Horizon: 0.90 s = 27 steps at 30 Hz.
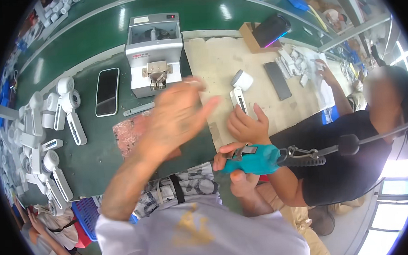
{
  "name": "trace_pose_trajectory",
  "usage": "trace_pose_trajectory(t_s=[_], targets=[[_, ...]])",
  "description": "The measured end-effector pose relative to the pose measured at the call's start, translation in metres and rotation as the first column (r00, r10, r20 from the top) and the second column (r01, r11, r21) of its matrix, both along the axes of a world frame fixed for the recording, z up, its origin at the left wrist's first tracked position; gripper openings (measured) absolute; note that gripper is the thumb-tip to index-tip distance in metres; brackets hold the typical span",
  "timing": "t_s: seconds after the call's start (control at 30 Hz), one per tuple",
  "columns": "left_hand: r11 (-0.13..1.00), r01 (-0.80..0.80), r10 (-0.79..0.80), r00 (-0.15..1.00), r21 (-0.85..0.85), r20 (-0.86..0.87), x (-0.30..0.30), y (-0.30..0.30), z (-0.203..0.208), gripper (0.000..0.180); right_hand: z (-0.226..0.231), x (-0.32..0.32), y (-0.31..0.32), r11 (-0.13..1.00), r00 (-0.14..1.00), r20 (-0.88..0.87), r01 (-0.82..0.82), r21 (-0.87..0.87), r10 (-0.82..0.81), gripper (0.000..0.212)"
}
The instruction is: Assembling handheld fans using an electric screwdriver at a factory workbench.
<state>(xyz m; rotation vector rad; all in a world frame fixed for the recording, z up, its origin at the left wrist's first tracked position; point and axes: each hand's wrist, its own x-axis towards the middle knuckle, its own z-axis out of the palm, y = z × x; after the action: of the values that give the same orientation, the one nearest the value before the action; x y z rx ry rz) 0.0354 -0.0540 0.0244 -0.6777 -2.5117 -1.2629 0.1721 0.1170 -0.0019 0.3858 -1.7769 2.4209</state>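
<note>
My left hand (174,113) is smeared by motion above the bench, just in front of a grey and white screw feeder (154,52). Its thumb stands well apart from the fingers, and nothing shows in it. My right hand (243,185) is closed around a teal electric screwdriver (255,160), which hangs from a metal clip and a coiled cord on the right. Beyond it, a white device (239,97) with a round head and slotted handle lies on tan paper. A co-worker's hand (248,125) is at its handle end.
Several similar white round-headed devices (71,106) are piled at the left. A phone (107,92), a grey strip tool (138,109) and a worn red mat (131,133) lie on the green bench. A black speaker (271,31) stands in a cardboard box. A co-worker (351,153) sits close at right.
</note>
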Motion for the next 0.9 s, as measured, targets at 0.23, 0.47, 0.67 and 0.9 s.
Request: trace_pose_trajectory(t_s=[0.23,0.47,0.67,0.9], targets=[[0.946,0.040,0.052,0.961,-0.323,0.272,-0.046,0.116,-0.058,0.069,0.005,0.014,0.004,0.996,0.996,0.027,0.088,0.025,-0.088,0.062],[0.988,-0.047,0.093,0.941,-0.145,0.327,-0.043,0.080,-0.030,0.051,0.016,0.001,0.002,0.977,0.985,0.052,0.154,0.148,-0.163,0.062],[0.986,-0.119,0.120,0.993,0.117,-0.001,-0.008,0.000,-0.011,0.027,0.022,-0.027,-0.019,0.950,0.981,0.016,0.183,0.253,-0.194,0.068],[0.996,-0.089,0.093,0.972,-0.028,0.214,0.042,-0.099,-0.024,0.023,0.039,-0.066,-0.052,0.995,0.999,-0.011,0.052,0.080,-0.051,0.081]])
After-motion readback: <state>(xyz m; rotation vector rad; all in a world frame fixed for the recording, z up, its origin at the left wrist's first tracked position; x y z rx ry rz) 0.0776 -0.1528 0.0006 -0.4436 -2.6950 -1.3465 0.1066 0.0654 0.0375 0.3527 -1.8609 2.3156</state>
